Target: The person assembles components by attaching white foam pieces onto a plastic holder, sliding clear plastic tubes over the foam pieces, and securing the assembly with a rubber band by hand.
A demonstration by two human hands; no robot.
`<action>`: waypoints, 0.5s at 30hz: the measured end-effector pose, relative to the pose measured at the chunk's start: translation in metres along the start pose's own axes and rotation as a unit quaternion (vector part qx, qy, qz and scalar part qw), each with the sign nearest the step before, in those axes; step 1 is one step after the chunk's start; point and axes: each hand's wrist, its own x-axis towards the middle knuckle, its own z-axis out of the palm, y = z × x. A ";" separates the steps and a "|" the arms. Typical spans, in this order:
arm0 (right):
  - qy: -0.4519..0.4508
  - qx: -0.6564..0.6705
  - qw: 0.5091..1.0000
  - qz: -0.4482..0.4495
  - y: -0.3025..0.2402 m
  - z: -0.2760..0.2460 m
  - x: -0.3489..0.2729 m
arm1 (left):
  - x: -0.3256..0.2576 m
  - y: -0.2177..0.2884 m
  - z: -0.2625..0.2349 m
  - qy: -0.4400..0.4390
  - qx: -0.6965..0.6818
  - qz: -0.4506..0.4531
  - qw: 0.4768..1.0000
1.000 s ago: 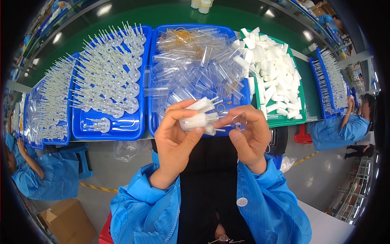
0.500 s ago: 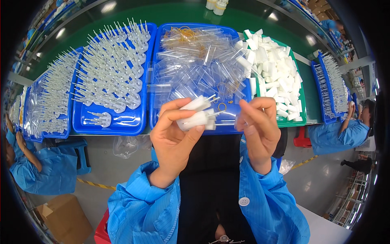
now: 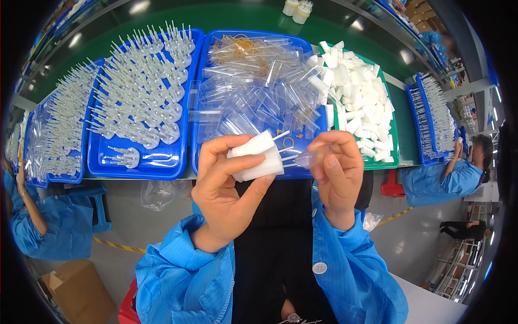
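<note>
In front of my chest my left hand point(image 3: 224, 189) is closed around a bundle of white foam-like pieces point(image 3: 258, 157). Several thin white stems point(image 3: 286, 151) stick out of the bundle toward the right. My right hand point(image 3: 341, 175) pinches a clear plastic sleeve point(image 3: 304, 160), its open end at the tip of the lowest stem. Whether the stem is inside the sleeve is hard to tell. Just beyond both hands lies a blue tray point(image 3: 197, 137) of clear plastic sleeves point(image 3: 259, 89) and yellow rubber bands point(image 3: 242, 46).
Left of it, another blue tray point(image 3: 156, 168) holds white pronged parts point(image 3: 137, 89). A green tray point(image 3: 396, 151) of white foam pieces point(image 3: 359, 92) stands at right. Farther back are banded bundles point(image 3: 298, 9). Co-workers in blue sit at left point(image 3: 48, 216) and right point(image 3: 448, 178).
The right hand has brought the clear sleeve left, up to the stems. The left hand has turned the bundle slightly, showing the foam pieces more fully. The whole view has shifted a little.
</note>
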 end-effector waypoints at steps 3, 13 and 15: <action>0.005 -0.030 0.998 -0.052 -0.003 -0.004 0.005 | 0.000 -0.002 0.000 0.001 -0.011 -0.014 1.000; 0.005 -0.086 0.991 -0.098 0.001 0.000 0.008 | 0.000 -0.004 -0.002 -0.012 -0.014 -0.035 0.999; -0.005 -0.078 0.993 -0.089 0.002 0.003 0.006 | 0.000 -0.005 -0.001 -0.011 -0.012 -0.034 0.999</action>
